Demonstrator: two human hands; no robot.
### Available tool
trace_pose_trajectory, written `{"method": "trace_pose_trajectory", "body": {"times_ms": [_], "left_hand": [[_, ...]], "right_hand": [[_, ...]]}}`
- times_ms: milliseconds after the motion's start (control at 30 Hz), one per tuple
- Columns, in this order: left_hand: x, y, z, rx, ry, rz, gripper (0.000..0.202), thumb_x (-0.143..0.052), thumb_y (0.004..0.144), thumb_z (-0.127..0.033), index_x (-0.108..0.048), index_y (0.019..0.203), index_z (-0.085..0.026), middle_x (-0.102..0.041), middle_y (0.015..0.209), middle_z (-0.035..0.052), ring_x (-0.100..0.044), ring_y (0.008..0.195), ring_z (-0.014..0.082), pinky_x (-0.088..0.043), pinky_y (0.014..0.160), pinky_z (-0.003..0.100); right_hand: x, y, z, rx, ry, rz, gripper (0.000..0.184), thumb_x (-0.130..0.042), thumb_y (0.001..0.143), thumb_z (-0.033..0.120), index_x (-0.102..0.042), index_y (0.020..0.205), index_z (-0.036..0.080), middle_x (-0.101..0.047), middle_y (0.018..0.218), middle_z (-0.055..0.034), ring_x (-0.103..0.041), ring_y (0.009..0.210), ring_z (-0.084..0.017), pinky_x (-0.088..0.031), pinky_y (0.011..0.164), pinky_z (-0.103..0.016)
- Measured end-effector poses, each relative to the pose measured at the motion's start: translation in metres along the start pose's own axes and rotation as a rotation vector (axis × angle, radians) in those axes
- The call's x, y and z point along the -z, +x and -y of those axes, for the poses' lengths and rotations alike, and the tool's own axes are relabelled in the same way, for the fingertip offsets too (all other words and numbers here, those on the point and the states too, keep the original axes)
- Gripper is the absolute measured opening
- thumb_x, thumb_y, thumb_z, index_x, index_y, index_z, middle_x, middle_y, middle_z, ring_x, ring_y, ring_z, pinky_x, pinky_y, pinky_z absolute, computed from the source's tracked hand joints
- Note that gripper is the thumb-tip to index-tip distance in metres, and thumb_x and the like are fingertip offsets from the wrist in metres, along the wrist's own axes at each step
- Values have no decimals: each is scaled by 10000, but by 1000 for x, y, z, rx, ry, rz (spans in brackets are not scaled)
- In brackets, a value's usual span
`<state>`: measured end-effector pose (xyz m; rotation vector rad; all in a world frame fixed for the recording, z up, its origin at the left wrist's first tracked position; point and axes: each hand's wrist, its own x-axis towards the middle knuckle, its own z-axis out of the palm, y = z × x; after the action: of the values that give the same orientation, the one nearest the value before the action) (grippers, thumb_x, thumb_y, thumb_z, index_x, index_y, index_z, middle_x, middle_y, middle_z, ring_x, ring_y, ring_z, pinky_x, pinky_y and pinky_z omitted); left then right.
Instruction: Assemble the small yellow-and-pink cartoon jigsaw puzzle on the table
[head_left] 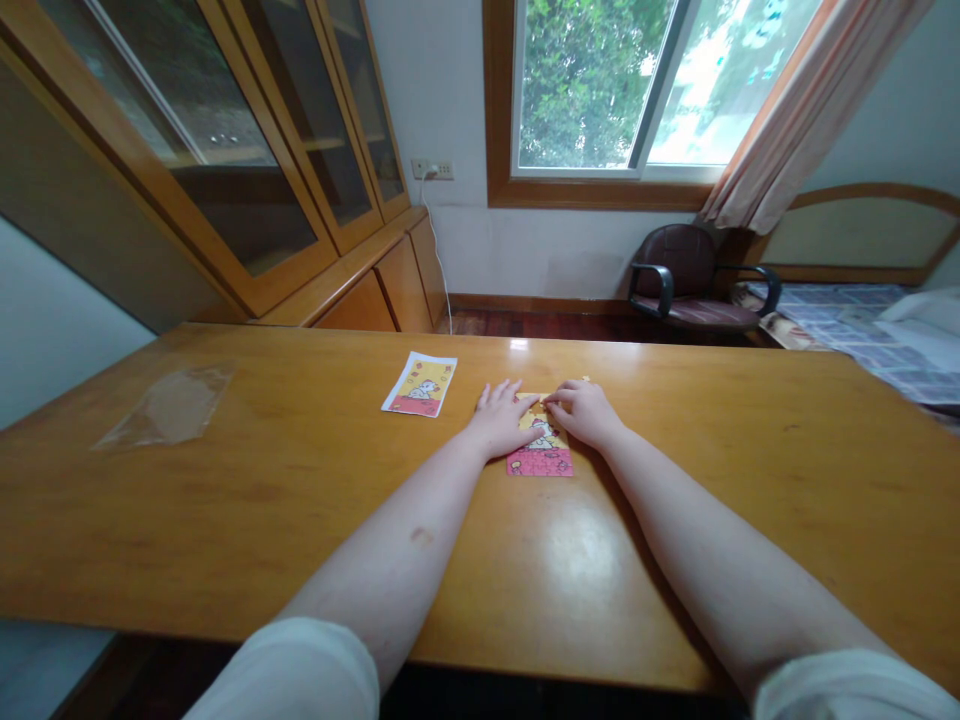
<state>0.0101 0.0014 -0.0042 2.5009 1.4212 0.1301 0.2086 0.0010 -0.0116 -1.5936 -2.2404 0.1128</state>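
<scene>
A small jigsaw puzzle [541,462], yellow above and pink below with a white cartoon animal, lies flat on the wooden table [585,560]. My left hand [501,420] rests along its left side, fingers spread, with the thumb reaching over the picture. At the puzzle's upper right, my right hand [583,412] has its thumb and fingers pinched together over the surface. Whatever is between those fingertips is too small to make out. A tiny loose bit, apparently a puzzle piece [586,379], shows just beyond the right hand. Both hands cover parts of the puzzle.
Left of the hands lies a picture card [422,385] with a similar design. A clear plastic bag [169,405] is at the table's left. Beyond the table stand a glass-doored cabinet [300,150], an armchair [686,275] and a bed [855,320], with a window [600,90] behind.
</scene>
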Motion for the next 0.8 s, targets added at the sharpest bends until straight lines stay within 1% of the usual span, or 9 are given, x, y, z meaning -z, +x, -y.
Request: {"method": "trace_pose_trajectory", "body": {"times_ms": [67,167,267,333,400,500,600,700,800], "left_hand": [[1,0,0,0,-11,7,728,-468,804,-679,-423,1437,-322,-269,1575,73,-194,1449,328,-79,1172,556],[2,-1,1,-1,-33,14,730,-429,820,-697,-409,1446,-322,-253,1581,80,-193,1450,325,-83,1169,559],[2,0,2,1,-62,6,721,-429,828,-691,-406,1447,-324,-242,1585,78,-191,1453,314,-88,1172,549],[1,1,3,16,-91,-21,709,-446,834,-669,-406,1447,-315,-251,1582,75,-202,1451,305,-112,1175,531],[2,1,4,42,-125,-62,681,-461,848,-626,-424,1436,-286,-281,1569,86,-234,1440,299,-152,1175,507],[2,2,6,82,-170,-121,620,-461,874,-546,-461,1410,-233,-336,1536,116,-294,1412,288,-216,1166,469],[2,3,8,101,-198,-149,578,-465,884,-510,-491,1384,-222,-357,1521,118,-322,1396,284,-256,1154,453],[1,4,10,98,-211,-163,561,-486,877,-504,-515,1362,-223,-369,1513,111,-334,1387,285,-264,1153,451],[-1,5,13,103,-227,-176,554,-490,878,-497,-527,1353,-216,-379,1505,114,-338,1384,277,-264,1156,436]], "right_hand": [[3,1,-9,-134,-38,-68,272,-507,892,303,-756,958,215,-703,994,-71,-599,953,-219,-390,876,-333],[9,1,-28,-427,-100,-168,322,-450,906,268,-724,1059,197,-682,1107,-96,-580,1021,-247,-391,885,-357],[12,0,-43,-580,-123,-100,359,-419,922,288,-699,1129,201,-652,1190,-112,-563,1061,-278,-396,888,-388],[13,0,-46,-567,-131,-47,385,-399,938,307,-665,1199,210,-621,1253,-118,-544,1094,-289,-393,905,-401],[11,0,-44,-487,-146,0,405,-388,948,317,-618,1270,230,-573,1334,-105,-511,1147,-296,-381,932,-414],[9,1,-36,-362,-174,87,391,-406,946,347,-621,1262,262,-546,1377,-68,-474,1185,-311,-365,954,-439],[9,1,-26,-281,-206,142,352,-447,929,351,-669,1184,250,-599,1299,-90,-502,1128,-307,-375,931,-429],[10,2,-16,-205,-225,167,334,-444,929,299,-706,1121,226,-633,1216,-127,-537,1057,-289,-390,890,-401],[11,2,-11,-197,-219,176,336,-427,935,276,-733,1065,226,-656,1147,-130,-561,1011,-283,-397,851,-388]]}}
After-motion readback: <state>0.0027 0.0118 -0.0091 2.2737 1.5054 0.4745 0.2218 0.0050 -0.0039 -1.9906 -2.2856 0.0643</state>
